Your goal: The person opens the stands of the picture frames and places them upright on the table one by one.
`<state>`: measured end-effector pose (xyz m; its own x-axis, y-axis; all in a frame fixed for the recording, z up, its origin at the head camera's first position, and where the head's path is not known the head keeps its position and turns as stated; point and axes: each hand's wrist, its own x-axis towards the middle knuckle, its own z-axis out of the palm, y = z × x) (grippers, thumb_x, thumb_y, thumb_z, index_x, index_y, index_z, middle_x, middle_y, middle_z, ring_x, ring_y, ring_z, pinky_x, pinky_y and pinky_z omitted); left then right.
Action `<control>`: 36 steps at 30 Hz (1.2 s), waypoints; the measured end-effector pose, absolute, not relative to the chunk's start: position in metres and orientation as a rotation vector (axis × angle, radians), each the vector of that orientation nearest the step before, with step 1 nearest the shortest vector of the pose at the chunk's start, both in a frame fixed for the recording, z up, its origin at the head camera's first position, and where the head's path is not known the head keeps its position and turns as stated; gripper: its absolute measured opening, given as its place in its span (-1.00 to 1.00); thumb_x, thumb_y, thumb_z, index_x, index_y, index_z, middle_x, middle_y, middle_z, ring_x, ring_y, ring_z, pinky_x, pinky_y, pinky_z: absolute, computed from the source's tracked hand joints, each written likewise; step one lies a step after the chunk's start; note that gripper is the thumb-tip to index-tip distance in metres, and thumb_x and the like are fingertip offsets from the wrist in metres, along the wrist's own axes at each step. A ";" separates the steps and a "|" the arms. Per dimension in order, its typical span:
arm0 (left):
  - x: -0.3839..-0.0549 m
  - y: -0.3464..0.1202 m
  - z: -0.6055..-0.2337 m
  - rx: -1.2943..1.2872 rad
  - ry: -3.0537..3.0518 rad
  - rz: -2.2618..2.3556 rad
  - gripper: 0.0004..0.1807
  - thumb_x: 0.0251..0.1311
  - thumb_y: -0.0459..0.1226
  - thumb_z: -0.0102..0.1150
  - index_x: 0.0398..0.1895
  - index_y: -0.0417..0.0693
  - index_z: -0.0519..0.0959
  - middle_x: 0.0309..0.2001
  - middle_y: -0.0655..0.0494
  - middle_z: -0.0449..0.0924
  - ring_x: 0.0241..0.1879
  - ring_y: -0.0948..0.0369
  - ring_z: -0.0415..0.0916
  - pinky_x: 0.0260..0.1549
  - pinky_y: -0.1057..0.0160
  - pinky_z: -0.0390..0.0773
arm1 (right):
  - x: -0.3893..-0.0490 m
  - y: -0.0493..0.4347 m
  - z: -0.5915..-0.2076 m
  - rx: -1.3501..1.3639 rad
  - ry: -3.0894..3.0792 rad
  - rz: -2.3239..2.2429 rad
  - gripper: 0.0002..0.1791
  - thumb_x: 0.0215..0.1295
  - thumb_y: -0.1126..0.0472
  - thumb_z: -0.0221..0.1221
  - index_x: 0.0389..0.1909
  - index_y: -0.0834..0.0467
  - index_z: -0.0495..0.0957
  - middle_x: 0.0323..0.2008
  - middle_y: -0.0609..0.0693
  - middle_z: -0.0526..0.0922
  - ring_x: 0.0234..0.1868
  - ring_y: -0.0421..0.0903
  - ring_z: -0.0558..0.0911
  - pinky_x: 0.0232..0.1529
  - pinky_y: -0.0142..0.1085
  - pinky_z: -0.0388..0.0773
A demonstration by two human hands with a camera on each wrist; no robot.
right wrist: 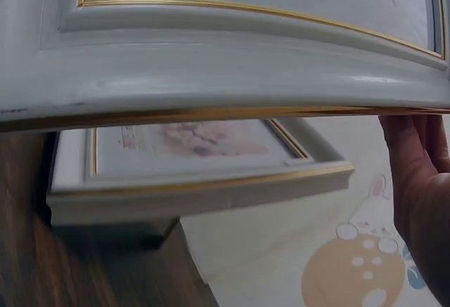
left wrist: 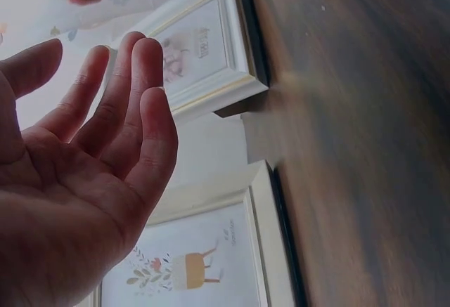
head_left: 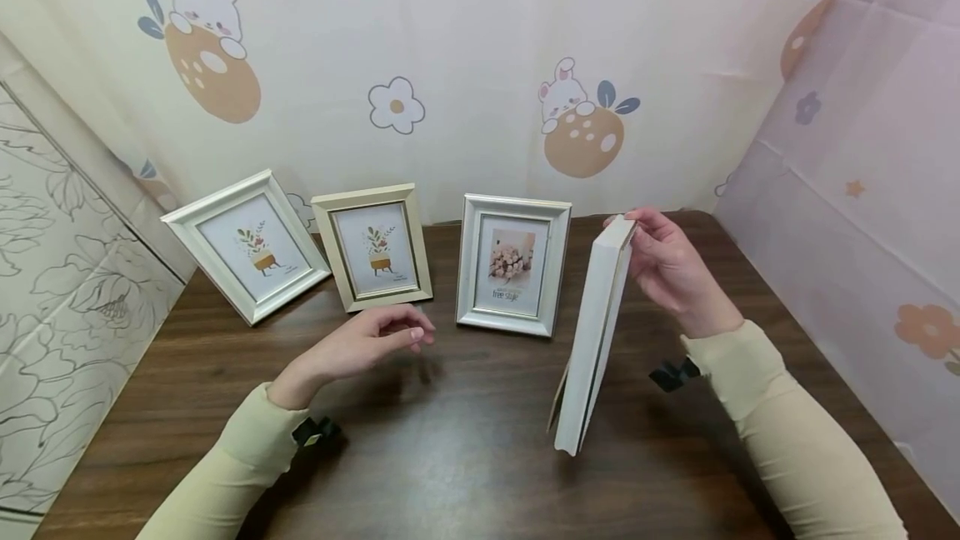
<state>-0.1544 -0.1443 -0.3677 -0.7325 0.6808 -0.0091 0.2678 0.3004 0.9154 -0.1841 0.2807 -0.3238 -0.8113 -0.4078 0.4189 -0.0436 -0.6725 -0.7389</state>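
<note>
My right hand (head_left: 667, 265) pinches the top corner of a white picture frame (head_left: 588, 340), which stands tilted and nearly edge-on in the head view. Its backing flap (head_left: 557, 398) sticks out low on the left side. From the right wrist, the held frame's white moulding with a gold inner line (right wrist: 232, 75) spans the upper view. My left hand (head_left: 367, 344) hovers over the table with fingers loosely bent and holds nothing. Close behind it stands a cream picture frame (head_left: 348, 277) with a potted-plant print, seen also beyond the palm in the left wrist view.
Between the hands, farther back, a white frame with a flower photo (head_left: 467, 273) stands upright. At far left, another white frame (head_left: 217, 277) with a plant print leans tilted. All are on a dark wooden table (head_left: 450, 457); a rabbit-patterned curtain (head_left: 472, 40) hangs behind.
</note>
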 end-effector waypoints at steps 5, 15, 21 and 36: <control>-0.151 -0.139 -0.363 0.867 2.148 1.438 -0.80 0.48 -0.22 0.05 0.01 -0.10 0.58 -0.07 -0.04 0.66 -0.06 -0.13 0.58 0.01 -0.12 0.55 | -0.187 0.264 -0.321 -0.890 1.029 -2.492 -0.77 0.49 0.41 -0.03 -0.07 0.29 0.61 -0.02 0.21 0.64 -0.01 0.06 0.66 0.04 -0.15 0.61; -0.145 -0.116 -0.352 0.965 2.074 1.450 -0.83 0.45 -0.26 0.11 -0.01 -0.06 0.60 -0.12 0.11 0.69 -0.08 0.11 0.64 0.00 -0.04 0.57 | -0.194 0.242 -0.322 -0.956 0.899 -2.479 -0.79 0.46 0.44 0.00 -0.06 0.32 0.60 -0.01 0.24 0.64 0.00 0.06 0.67 0.09 -0.09 0.58; -0.142 -0.100 -0.356 1.043 2.053 1.443 -0.84 0.46 -0.28 0.08 -0.02 -0.09 0.60 -0.14 0.08 0.69 -0.11 -0.07 0.61 -0.06 0.09 0.61 | -0.198 0.228 -0.324 -0.954 0.854 -2.495 -0.77 0.46 0.40 0.01 -0.05 0.27 0.62 -0.03 0.23 0.62 -0.01 0.06 0.66 0.08 -0.12 0.58; -0.112 -0.066 -0.350 0.938 1.878 1.647 -0.80 0.37 -0.29 0.18 -0.01 -0.17 0.55 -0.09 -0.19 0.65 -0.14 0.02 0.61 -0.11 0.18 0.61 | -0.205 0.211 -0.322 -0.986 0.905 -2.495 -0.84 0.43 0.37 0.09 -0.13 0.20 0.62 -0.06 0.16 0.67 -0.03 0.02 0.67 0.07 -0.16 0.56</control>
